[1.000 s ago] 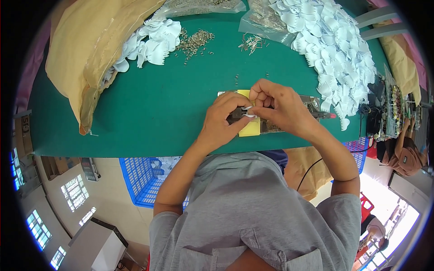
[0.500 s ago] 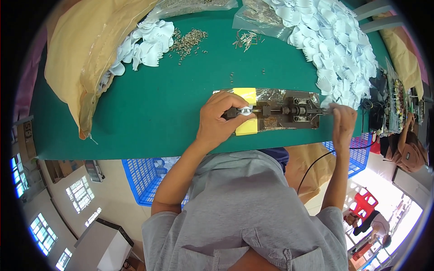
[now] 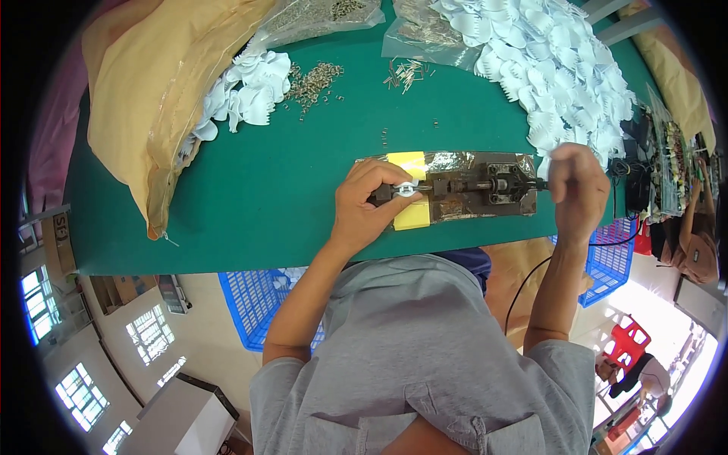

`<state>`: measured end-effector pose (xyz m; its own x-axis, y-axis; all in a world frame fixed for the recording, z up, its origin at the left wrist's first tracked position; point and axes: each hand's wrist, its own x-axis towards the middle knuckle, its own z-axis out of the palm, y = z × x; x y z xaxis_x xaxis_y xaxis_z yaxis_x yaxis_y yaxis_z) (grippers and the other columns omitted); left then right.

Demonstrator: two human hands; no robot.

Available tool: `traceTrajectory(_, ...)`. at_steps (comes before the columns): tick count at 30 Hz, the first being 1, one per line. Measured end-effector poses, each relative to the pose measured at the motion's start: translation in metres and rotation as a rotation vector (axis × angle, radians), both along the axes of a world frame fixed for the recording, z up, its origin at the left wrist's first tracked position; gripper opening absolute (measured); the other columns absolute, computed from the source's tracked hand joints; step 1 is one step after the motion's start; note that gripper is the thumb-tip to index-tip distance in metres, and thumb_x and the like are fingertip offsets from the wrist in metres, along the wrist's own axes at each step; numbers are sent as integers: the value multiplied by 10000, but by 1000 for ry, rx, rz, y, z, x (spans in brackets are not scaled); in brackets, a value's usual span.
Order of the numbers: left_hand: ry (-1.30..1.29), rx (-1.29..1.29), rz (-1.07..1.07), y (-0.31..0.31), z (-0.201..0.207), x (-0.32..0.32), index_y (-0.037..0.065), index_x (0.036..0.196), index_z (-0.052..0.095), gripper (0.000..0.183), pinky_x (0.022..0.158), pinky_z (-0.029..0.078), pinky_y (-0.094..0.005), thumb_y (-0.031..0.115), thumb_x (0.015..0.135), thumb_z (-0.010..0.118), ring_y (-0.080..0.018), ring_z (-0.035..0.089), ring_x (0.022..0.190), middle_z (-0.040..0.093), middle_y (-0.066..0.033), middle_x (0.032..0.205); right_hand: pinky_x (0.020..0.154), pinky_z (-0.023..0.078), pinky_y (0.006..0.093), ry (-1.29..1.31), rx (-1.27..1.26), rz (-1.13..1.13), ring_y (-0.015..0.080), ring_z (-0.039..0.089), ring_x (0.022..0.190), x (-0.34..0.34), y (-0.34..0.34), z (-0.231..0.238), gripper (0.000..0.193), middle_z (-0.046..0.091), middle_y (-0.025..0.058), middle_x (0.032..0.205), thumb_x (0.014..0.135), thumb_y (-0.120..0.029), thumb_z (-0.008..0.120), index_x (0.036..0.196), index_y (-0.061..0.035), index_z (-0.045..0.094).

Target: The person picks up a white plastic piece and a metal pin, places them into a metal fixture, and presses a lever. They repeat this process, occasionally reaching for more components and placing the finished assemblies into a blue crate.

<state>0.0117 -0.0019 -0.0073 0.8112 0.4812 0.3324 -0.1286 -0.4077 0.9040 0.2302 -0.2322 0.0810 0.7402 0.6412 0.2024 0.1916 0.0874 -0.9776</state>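
My left hand pinches a small white plastic clip piece between thumb and forefinger. It holds the piece at the left end of a metal push clamp, against the clamp's thin rod. The clamp is fixed on a dark, tape-covered base plate with a yellow strip across its left part. My right hand is closed at the plate's right end, its curled fingers round the clamp's lever. Most of the lever is hidden by the hand.
White toothed plastic pieces are heaped at the far right, with a smaller pile by a tan sack at left. Small metal springs and metal pins lie on the green table. Blue baskets stand below.
My right hand has shifted slightly and turned at the lever, looking larger and nearer the camera. My left hand keeps its pinch on the white piece. The whole view has moved a little.
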Motion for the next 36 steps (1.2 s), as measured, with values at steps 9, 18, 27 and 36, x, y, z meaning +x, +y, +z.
traceTrajectory(9,-165,-256,-148,37,62,-125,21,973,694,404,881,539,-408,7,656,944,-276,682,984,740,-112,1039,695,423,286,580,343,-271,116,511,757,49,-69,-58,280,577,16,812,1128,-226,520,1161,18,654)
traceTrajectory(18,321,74,532,106,67,-166,26,1158,731,296,861,530,-283,25,872,807,-134,661,940,723,-42,1051,753,533,253,-256,-243,-626,87,646,797,50,-39,-46,280,708,29,869,1089,-210,603,1118,11,772)
traceTrajectory(27,403,872,629,172,1,-39,143,1201,731,344,844,532,-437,250,885,813,-313,638,1005,658,-101,1090,733,532,271,-574,-402,-251,119,673,768,-7,23,-9,129,756,86,897,998,-41,689,1082,26,761)
traceTrajectory(36,184,318,582,192,-22,-30,7,1252,689,293,726,497,-296,114,984,737,-151,580,776,604,-31,858,550,461,214,-401,308,-825,77,614,562,93,24,-29,226,668,29,639,1027,-148,688,939,41,775)
